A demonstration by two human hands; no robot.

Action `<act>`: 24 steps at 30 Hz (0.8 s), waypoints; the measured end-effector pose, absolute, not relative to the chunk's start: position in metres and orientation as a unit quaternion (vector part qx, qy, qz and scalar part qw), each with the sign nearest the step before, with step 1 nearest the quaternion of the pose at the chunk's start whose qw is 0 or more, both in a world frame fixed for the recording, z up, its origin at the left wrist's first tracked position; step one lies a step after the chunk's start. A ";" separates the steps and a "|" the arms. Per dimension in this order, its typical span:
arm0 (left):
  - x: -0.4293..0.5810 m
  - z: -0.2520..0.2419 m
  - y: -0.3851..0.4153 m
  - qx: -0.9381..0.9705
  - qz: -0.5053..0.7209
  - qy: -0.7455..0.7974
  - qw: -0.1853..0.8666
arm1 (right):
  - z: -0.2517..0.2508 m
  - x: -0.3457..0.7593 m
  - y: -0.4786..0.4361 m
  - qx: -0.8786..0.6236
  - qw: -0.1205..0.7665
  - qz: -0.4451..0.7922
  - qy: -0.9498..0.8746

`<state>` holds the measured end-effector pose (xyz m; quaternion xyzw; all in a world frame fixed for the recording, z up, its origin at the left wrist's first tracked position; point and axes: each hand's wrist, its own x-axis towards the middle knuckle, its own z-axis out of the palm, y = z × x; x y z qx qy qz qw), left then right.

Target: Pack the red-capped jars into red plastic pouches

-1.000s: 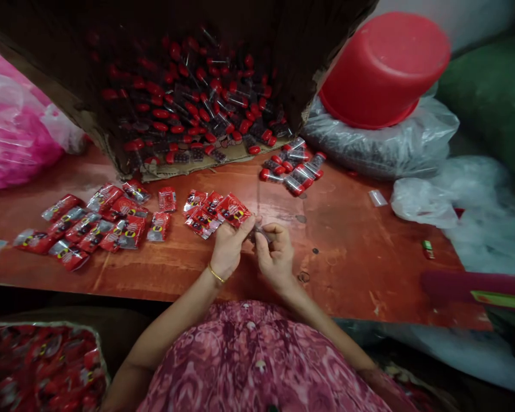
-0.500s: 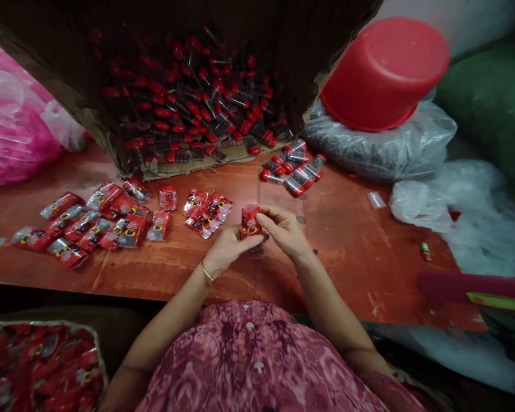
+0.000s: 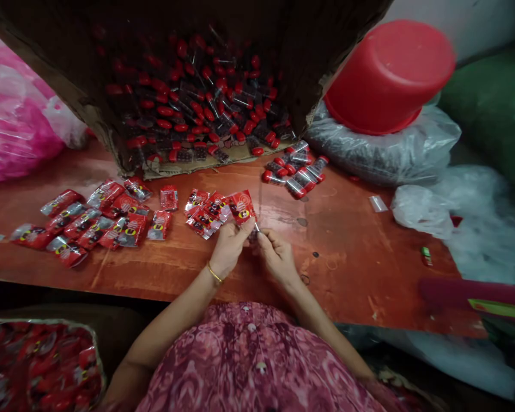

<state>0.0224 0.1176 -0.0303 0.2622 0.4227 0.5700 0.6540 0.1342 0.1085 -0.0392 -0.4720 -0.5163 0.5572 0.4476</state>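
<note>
My left hand [image 3: 228,247] pinches a small red printed packet [image 3: 242,207] just above the red-brown table [image 3: 360,257]. My right hand [image 3: 276,256] is closed beside it, fingertips meeting the left hand's at the packet's lower edge, where a small dark item sits between them. Just left of the hands lies a small heap of the same red packets [image 3: 206,212]. Further left, several more packets [image 3: 90,220] are spread over the table.
A tipped cardboard box [image 3: 189,86] full of red-capped clear tubes lies at the back, with loose tubes [image 3: 294,171] spilled to its right. A red bucket [image 3: 388,74] rests upside down on a plastic bag. A pink bag [image 3: 12,126] is far left; a container of packets [image 3: 38,366] is bottom left.
Half a second ago both hands held the packet upright in front of me; now they have moved down and left, beside the heap, with the packet tilted over the left hand.
</note>
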 end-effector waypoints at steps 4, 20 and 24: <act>0.030 -0.033 0.108 0.240 0.563 0.401 0.682 | -0.039 0.124 0.109 -0.489 0.485 0.568 -0.449; -0.004 -0.037 0.103 0.174 0.619 0.453 0.618 | -0.049 0.091 0.131 -0.473 0.437 0.550 -0.531; -0.055 -0.023 0.101 0.220 0.592 0.548 0.548 | -0.047 0.073 0.152 -0.430 0.380 0.371 -0.730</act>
